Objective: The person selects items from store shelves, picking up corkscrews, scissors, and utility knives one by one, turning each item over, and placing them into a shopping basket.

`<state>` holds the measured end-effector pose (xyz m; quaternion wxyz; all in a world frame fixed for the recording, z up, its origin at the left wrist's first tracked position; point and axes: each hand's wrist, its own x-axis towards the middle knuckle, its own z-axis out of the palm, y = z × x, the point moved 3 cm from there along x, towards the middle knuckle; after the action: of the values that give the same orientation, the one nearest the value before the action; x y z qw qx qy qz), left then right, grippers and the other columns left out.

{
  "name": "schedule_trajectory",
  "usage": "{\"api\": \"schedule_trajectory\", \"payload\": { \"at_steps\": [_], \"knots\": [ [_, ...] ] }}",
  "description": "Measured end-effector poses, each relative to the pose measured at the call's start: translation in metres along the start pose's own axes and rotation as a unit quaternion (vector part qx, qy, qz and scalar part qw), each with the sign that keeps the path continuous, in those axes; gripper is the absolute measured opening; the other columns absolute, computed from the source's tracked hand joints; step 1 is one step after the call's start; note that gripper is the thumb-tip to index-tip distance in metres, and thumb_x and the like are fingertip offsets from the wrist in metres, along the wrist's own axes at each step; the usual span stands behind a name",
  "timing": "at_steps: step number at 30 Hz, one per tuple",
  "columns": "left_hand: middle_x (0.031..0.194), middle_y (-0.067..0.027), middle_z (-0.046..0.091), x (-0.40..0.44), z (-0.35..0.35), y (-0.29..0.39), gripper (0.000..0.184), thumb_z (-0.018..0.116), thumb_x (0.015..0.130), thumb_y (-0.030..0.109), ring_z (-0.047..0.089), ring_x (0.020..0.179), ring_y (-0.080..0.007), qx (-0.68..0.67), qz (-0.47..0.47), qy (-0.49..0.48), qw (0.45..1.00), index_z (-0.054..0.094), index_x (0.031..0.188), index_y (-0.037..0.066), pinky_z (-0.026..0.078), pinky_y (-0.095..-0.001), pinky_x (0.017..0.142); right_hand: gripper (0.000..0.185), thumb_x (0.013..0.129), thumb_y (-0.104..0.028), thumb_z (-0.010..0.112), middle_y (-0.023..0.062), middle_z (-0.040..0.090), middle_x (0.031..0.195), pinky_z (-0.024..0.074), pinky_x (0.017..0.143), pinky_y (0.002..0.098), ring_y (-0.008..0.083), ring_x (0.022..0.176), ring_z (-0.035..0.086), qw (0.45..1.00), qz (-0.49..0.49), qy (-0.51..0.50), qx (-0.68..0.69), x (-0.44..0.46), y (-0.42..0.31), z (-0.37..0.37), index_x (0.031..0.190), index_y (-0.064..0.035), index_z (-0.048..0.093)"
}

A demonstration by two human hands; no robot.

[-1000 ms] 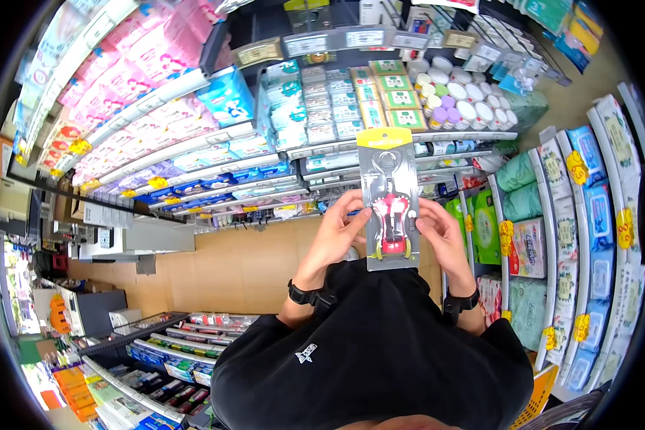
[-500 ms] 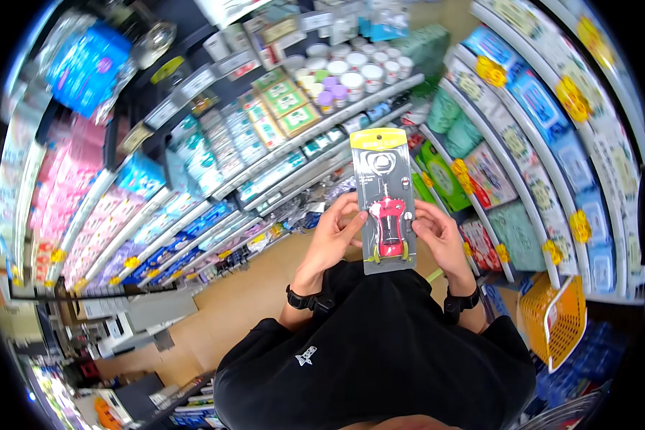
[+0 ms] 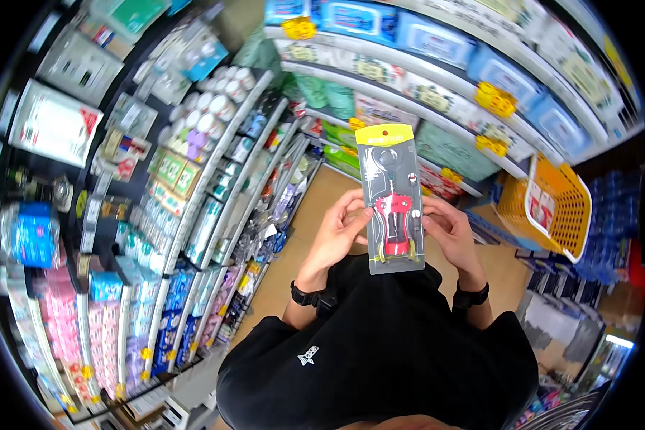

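Note:
A flat blister package [image 3: 390, 201] is held upright in front of my chest. It has a yellow top with a hang hole, a grey card and a red tool with a metal ring under clear plastic. On its left edge, my left hand [image 3: 339, 233] closes with thumb and fingers. Its right edge is gripped by my right hand [image 3: 450, 233]. Both wrists wear black bands.
Shelves with cups, packets and pink packs [image 3: 61, 315] rise on the left. Another shelf with blue wipe packs [image 3: 433, 39] curves across the top right. A yellow basket [image 3: 573, 197] with something inside sits at the right. Brown floor [image 3: 294, 251] lies between.
My view has turned to the right: the shelves have swung to the left and the yellow basket has come further into view. Both hands still hold the package.

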<state>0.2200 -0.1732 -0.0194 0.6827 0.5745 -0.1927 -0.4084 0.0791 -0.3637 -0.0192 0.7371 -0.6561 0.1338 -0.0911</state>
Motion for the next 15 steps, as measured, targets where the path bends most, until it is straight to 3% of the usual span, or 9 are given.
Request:
{"api": "schedule_trajectory", "payload": {
  "at_steps": [9, 15],
  "knots": [
    [0.117, -0.0023, 0.063, 0.045, 0.113, -0.033, 0.036, 0.058, 0.101, 0.015, 0.063, 0.095, -0.0047, 0.014, -0.041, -0.126, 0.991, 0.049, 0.135, 0.007, 0.057, -0.0201, 0.060, 0.035, 0.099, -0.007, 0.058, 0.0028, 0.068, 0.100, 0.0517, 0.074, 0.0239, 0.0076, 0.086, 0.062, 0.993, -0.002, 0.115, 0.022, -0.080, 0.000, -0.100, 0.133, 0.0008, 0.056],
    [0.113, -0.0024, 0.063, 0.058, 0.156, -0.047, 0.034, 0.056, 0.101, 0.014, 0.063, 0.094, -0.0052, 0.019, -0.067, -0.192, 0.979, 0.049, 0.134, 0.007, 0.058, -0.0206, 0.061, 0.032, 0.099, -0.009, 0.057, 0.0038, 0.068, 0.099, 0.0520, 0.073, 0.0242, 0.0081, 0.085, 0.063, 0.982, 0.007, 0.186, 0.040, -0.122, 0.003, -0.123, 0.130, 0.0013, 0.058]
  ]
}}
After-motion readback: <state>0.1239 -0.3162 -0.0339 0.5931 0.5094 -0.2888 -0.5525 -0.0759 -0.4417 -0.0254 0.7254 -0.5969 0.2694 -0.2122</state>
